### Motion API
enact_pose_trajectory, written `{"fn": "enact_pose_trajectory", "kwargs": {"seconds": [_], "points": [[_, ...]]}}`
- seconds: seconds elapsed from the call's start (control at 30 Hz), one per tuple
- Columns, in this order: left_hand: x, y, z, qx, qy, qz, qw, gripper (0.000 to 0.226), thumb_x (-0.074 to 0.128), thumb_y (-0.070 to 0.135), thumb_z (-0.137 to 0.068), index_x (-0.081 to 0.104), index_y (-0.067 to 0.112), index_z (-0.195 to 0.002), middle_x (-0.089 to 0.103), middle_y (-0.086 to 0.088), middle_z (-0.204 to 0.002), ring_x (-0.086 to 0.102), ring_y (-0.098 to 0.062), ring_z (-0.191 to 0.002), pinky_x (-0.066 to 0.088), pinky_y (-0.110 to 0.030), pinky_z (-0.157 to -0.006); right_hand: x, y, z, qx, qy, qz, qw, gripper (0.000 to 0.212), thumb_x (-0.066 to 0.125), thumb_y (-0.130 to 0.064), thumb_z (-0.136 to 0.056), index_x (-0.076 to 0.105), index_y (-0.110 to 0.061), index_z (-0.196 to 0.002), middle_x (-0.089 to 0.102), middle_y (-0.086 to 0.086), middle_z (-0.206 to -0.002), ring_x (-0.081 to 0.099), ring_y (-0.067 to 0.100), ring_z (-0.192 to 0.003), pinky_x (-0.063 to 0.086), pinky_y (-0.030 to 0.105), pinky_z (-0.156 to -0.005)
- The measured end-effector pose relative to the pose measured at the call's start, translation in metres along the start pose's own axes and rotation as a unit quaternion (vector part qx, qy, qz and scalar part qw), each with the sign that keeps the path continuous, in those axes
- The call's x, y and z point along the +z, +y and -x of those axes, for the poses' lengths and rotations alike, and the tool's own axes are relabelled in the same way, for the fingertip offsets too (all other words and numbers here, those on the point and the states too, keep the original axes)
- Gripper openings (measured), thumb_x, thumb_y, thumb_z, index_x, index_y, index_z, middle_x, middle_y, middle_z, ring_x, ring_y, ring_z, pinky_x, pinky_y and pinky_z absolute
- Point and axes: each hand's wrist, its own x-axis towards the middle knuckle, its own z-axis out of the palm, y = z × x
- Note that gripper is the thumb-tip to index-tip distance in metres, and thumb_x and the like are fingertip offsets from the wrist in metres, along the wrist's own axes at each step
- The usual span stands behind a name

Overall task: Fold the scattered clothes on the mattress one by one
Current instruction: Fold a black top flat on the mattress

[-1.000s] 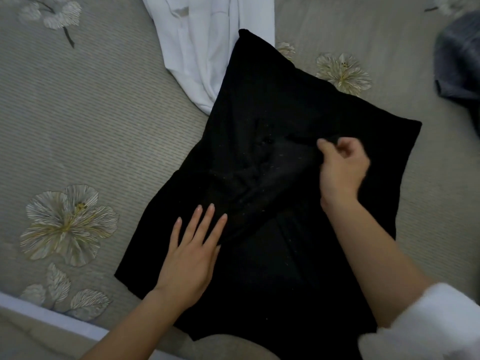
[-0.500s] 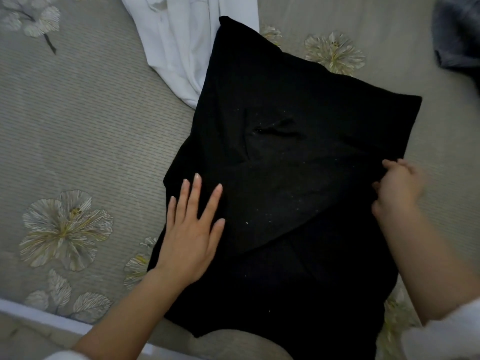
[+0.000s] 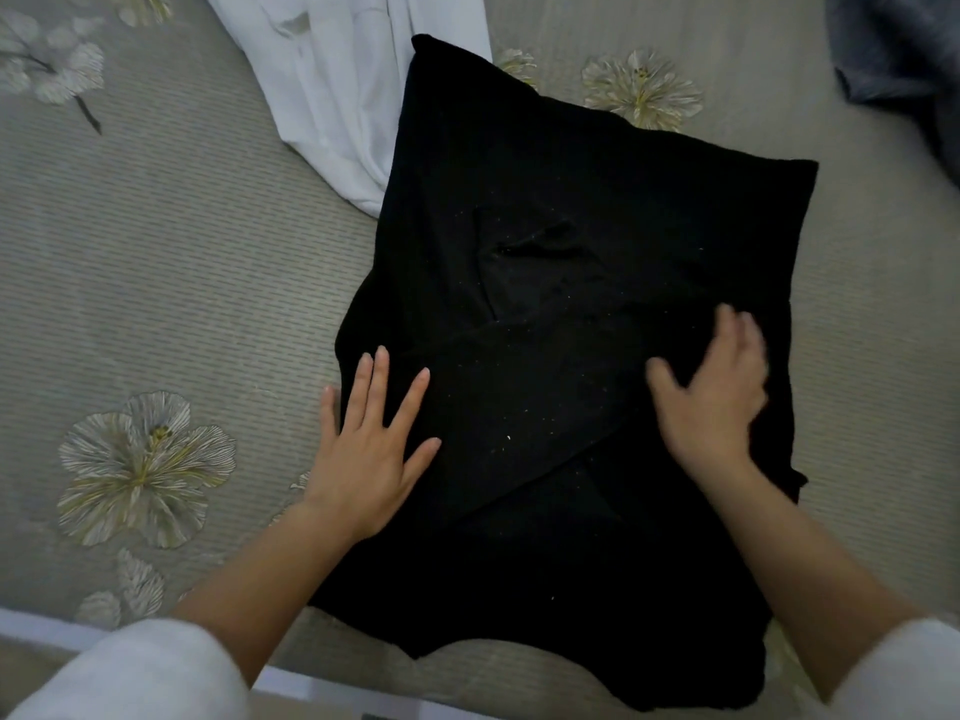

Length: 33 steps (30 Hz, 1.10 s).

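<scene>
Flat on one black garment (image 3: pixel 597 210) lie both hands: left hand (image 3: pixel 369 449) spread wide, right hand (image 3: pixel 711 402) blurred, fingers loosely extended; one white garment (image 3: pixel 353 80) and one grey garment (image 3: pixel 898 49) lie beyond on the mattress (image 3: pixel 156 241).

The black garment (image 3: pixel 571 241) is seen as plain black, dotted with tiny pale specks. The white garment (image 3: pixel 353 80) is seen as plain white. The grey garment (image 3: pixel 893 49) is dark blue-grey and cut off at the top right corner; its pattern cannot be told. The mattress (image 3: pixel 171 262) is covered in grey-beige cloth, woven in fine ribbed lines. The flowers (image 3: pixel 140 470) are stitched on it in cream and white, with gold-yellow veins and centres. A dark stem (image 3: pixel 88 114) is seen top left. The sleeves (image 3: pixel 130 672) are plain white and blurred. The edge (image 3: pixel 31 623) below the mattress is white.
</scene>
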Motion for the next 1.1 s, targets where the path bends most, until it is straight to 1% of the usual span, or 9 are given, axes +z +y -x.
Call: {"fn": "enact_pose_trajectory", "kwargs": {"seconds": [0.1, 0.23, 0.33, 0.43, 0.63, 0.83, 0.9, 0.97, 1.1], "points": [[0.017, -0.014, 0.024, 0.033, 0.01, -0.025, 0.999, 0.066, 0.006, 0.059, -0.096, 0.001, 0.027, -0.153, -0.011, -0.009, -0.16, -0.011, -0.022, -0.147, 0.002, -0.045, -0.118, 0.015, 0.003, 0.04, -0.156, -0.142, 0.112, 0.971, 0.079, 0.05, -0.046, -0.093, 0.004, -0.025, -0.153, -0.005, 0.007, -0.161, -0.007, 0.025, -0.148, 0.002, 0.041, -0.118], [0.023, -0.027, 0.048, 0.026, -0.011, -0.038, 0.999, 0.068, 0.011, 0.058, -0.096, 0.006, 0.022, -0.153, -0.002, -0.009, -0.161, -0.005, -0.021, -0.148, 0.003, -0.044, -0.117, 0.018, 0.03, 0.088, -0.229, -0.263, 0.23, 0.909, 0.073, 0.028, -0.055, -0.097, -0.019, -0.029, -0.147, -0.024, 0.002, -0.157, -0.027, 0.017, -0.142, -0.013, 0.035, -0.115], [0.015, -0.023, 0.061, 0.049, -0.022, -0.048, 0.997, 0.07, 0.017, 0.056, -0.096, 0.01, 0.016, -0.153, 0.002, -0.012, -0.16, -0.002, -0.023, -0.148, -0.001, -0.044, -0.117, -0.004, 0.056, 0.114, -0.25, -0.267, 0.23, 0.902, 0.069, 0.022, -0.057, -0.094, -0.003, -0.03, -0.152, -0.011, -0.002, -0.159, -0.016, 0.016, -0.146, -0.009, 0.033, -0.118], [0.012, -0.012, 0.081, 0.188, -0.054, -0.058, 0.979, 0.071, 0.019, 0.058, -0.096, 0.019, 0.013, -0.152, 0.011, -0.013, -0.159, 0.003, -0.024, -0.148, 0.004, -0.044, -0.116, -0.027, 0.088, 0.15, -0.26, -0.272, 0.225, 0.899, 0.073, 0.035, -0.057, -0.088, 0.021, -0.025, -0.151, 0.019, 0.004, -0.159, 0.007, 0.02, -0.147, 0.008, 0.04, -0.117], [0.013, -0.013, 0.098, 0.332, -0.087, -0.095, 0.934, 0.087, 0.047, 0.061, -0.079, 0.028, 0.014, -0.15, 0.021, -0.02, -0.156, 0.013, -0.032, -0.145, 0.011, -0.045, -0.113, -0.067, 0.148, 0.194, -0.325, -0.3, 0.221, 0.869, 0.097, 0.061, -0.042, -0.068, 0.019, -0.019, -0.153, 0.016, 0.006, -0.16, 0.009, 0.026, -0.148, 0.008, 0.043, -0.116], [0.014, -0.01, 0.083, 0.34, -0.099, -0.168, 0.92, 0.094, 0.056, 0.041, -0.073, 0.014, 0.01, -0.152, 0.007, -0.026, -0.156, 0.005, -0.039, -0.145, 0.008, -0.051, -0.116, -0.045, 0.151, 0.174, -0.265, -0.214, 0.262, 0.903, 0.104, 0.08, -0.009, -0.056, 0.03, -0.009, -0.147, 0.028, 0.017, -0.154, 0.025, 0.031, -0.143, 0.021, 0.049, -0.114], [0.007, 0.0, 0.078, 0.328, -0.102, -0.158, 0.926, 0.088, 0.079, 0.014, -0.061, 0.042, 0.002, -0.14, 0.033, -0.031, -0.146, 0.034, -0.041, -0.136, 0.037, -0.047, -0.108, -0.035, 0.146, 0.161, -0.272, -0.215, 0.242, 0.906, 0.096, 0.079, 0.003, -0.052, 0.043, -0.007, -0.14, 0.048, 0.017, -0.143, 0.046, 0.031, -0.131, 0.04, 0.045, -0.105], [-0.008, 0.014, 0.07, 0.324, -0.07, -0.128, 0.935, 0.067, 0.088, 0.003, -0.045, 0.07, 0.004, -0.11, 0.062, -0.021, -0.124, 0.064, -0.031, -0.11, 0.057, -0.034, -0.079, -0.034, 0.133, 0.15, -0.235, -0.214, 0.187, 0.929, 0.079, 0.074, 0.013, -0.053, 0.059, -0.006, -0.128, 0.061, 0.016, -0.129, 0.061, 0.033, -0.115, 0.055, 0.043, -0.087], [-0.044, 0.036, 0.044, 0.186, -0.166, -0.062, 0.967, 0.03, 0.052, 0.012, -0.084, 0.062, 0.018, -0.111, 0.067, -0.005, -0.111, 0.062, -0.026, -0.102, 0.052, -0.035, -0.081, -0.05, 0.107, 0.128, -0.07, -0.253, 0.119, 0.958, 0.054, 0.052, 0.001, -0.078, 0.062, -0.021, -0.126, 0.065, 0.008, -0.123, 0.058, 0.031, -0.116, 0.049, 0.038, -0.094]]}}
